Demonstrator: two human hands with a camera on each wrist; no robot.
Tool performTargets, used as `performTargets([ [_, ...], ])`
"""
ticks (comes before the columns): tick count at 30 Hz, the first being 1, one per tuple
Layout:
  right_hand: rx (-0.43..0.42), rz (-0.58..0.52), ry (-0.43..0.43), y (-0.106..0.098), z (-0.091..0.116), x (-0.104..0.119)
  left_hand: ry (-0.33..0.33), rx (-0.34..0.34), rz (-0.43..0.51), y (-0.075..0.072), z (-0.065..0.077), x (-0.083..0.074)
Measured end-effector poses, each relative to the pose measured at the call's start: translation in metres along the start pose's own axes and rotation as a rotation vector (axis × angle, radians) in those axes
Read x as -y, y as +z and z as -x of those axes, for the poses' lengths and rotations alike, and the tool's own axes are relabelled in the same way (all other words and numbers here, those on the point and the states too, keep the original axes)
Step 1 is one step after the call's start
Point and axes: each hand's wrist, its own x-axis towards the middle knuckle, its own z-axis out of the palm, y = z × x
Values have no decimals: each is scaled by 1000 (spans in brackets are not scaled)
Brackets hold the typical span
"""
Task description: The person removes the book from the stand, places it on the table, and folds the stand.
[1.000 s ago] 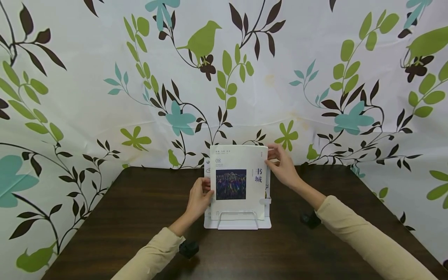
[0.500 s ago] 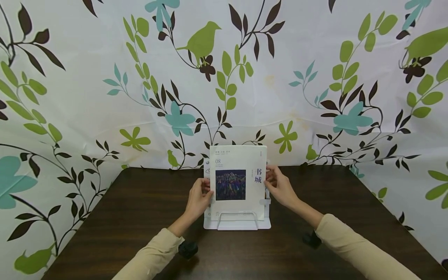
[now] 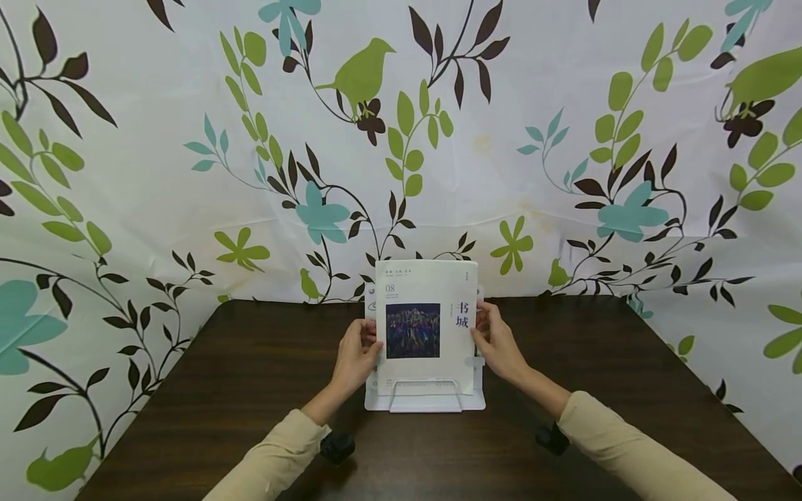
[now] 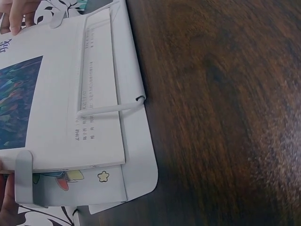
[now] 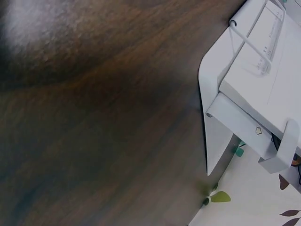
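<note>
A thin white paperback book (image 3: 426,323) with a dark square picture and blue characters on its cover stands upright on a white plastic book stand (image 3: 425,401), leaning back against the stand's rear panel. The stand sits on the dark brown wooden counter (image 3: 250,390), near its far edge and close to the leaf-and-bird patterned curtain (image 3: 188,139) behind it.

The left hand (image 3: 356,358) grips the book's left edge, its fingers (image 3: 370,335) curled round that edge with the thumb on the cover. The right hand (image 3: 498,341) is at the book's right edge, level with the blue characters; its fingers (image 3: 484,316) are bent and touch the edge, though whether they truly pinch it cannot be told.

A thin white wire page holder (image 4: 101,109) crosses the bottom of the cover in the left wrist view, and a white clip tab (image 4: 23,176) on the stand rises beside the book's lower corner. The right wrist view shows the stand's front corner (image 5: 211,113) on the counter below the book. Both forearms wear beige sleeves (image 3: 626,445).
</note>
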Motion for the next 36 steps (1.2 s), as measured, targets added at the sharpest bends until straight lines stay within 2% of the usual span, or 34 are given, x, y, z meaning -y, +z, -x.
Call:
performTargets([
  [12,-31,6,-67,2,-1,-1,-11,-25,9,0,1,-1],
  [19,-19,35,-91,6,-3,-30,-7,-32,62,-1,-2,-3],
  [23,-18,27,-102,2,-8,-32,14,-50,81,-3,-8,-8],
  [28,-24,20,-70,-5,-17,-21,20,-69,85,-5,-17,-16],
  [34,-77,50,-116,-18,-29,14,59,-109,110,-6,-30,-28],
  [36,-85,41,-120,-21,-32,18,86,-125,123,-6,-34,-33],
])
